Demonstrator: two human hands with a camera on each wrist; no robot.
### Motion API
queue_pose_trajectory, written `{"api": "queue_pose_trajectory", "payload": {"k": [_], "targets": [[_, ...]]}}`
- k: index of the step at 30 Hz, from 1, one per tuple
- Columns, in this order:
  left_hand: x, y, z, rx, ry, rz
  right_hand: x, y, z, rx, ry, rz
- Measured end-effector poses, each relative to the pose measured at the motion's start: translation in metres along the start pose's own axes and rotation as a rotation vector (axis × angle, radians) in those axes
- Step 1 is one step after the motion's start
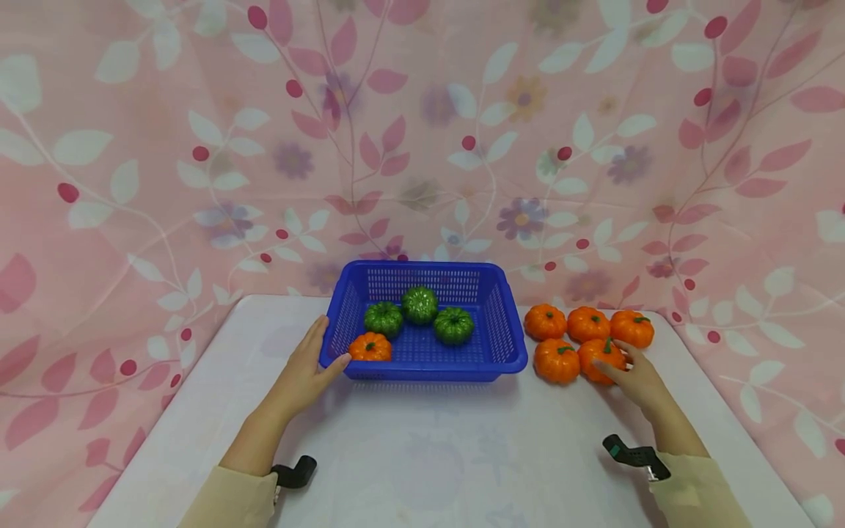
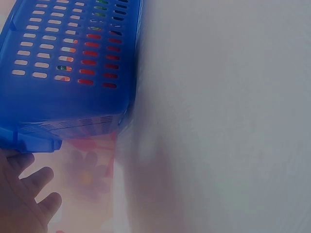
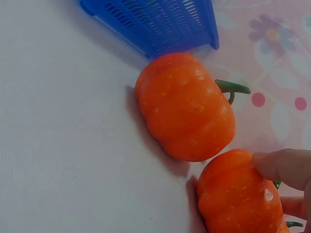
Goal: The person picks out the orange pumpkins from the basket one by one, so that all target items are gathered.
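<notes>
My left hand [image 1: 302, 375] rests against the left front corner of a blue plastic basket [image 1: 422, 367], its fingers fairly straight along the side and the thumb at the front rim. Inside the basket lie three green pumpkins [image 1: 453, 326] and an orange pumpkin [image 1: 370, 347] near that corner. On the right, my right hand [image 1: 639, 380] grips another small orange pumpkin [image 1: 597, 361] with a green stem, thumb on one side and fingers on the other. In the right wrist view the thumb [image 3: 282, 167] presses this pumpkin's skin; the other fingers are mostly hidden.
Beside the gripped one stands an orange pumpkin [image 1: 557, 361], with three more orange pumpkins [image 1: 588, 324] in a row behind. All are right of the basket on a white-covered table [image 1: 429, 455]. A pink floral cloth [image 1: 422, 147] hangs behind the table.
</notes>
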State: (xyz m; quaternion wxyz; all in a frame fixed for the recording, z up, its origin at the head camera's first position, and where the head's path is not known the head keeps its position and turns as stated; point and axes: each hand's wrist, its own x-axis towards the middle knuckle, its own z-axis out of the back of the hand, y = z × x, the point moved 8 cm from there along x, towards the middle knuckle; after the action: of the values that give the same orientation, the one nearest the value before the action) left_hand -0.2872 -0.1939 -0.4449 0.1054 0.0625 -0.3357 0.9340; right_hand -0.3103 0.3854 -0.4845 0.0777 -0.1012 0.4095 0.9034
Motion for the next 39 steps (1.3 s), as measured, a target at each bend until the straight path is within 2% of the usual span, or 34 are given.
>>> {"api": "queue_pose_trajectory", "payload": {"k": [16, 23, 27, 30, 36, 39], "targets": [[0.0, 0.0, -0.001, 0.01, 0.001, 0.002, -0.004, -0.002, 0.003, 0.019, -0.014, 0.013], [0.0, -0.001, -0.002, 0.004, 0.005, 0.0, -0.019, 0.006, 0.024, 0.044, -0.114, -0.007], [0.0, -0.002, -0.001, 0.004, 0.004, 0.001, -0.032, 0.026, 0.042, 0.068, -0.233, 0.037], [0.0, -0.002, 0.0, 0.004, 0.003, 0.006, -0.041, 0.046, 0.051, 0.104, -0.288, 0.088], [0.0, 0.0, 0.0, 0.008, 0.005, 0.011, -0.056, 0.094, 0.051, 0.142, -0.316, 0.194], [0.0, 0.001, -0.001, 0.007, 0.006, 0.014, -0.061, 0.121, 0.046, 0.134, -0.297, 0.265]]}}
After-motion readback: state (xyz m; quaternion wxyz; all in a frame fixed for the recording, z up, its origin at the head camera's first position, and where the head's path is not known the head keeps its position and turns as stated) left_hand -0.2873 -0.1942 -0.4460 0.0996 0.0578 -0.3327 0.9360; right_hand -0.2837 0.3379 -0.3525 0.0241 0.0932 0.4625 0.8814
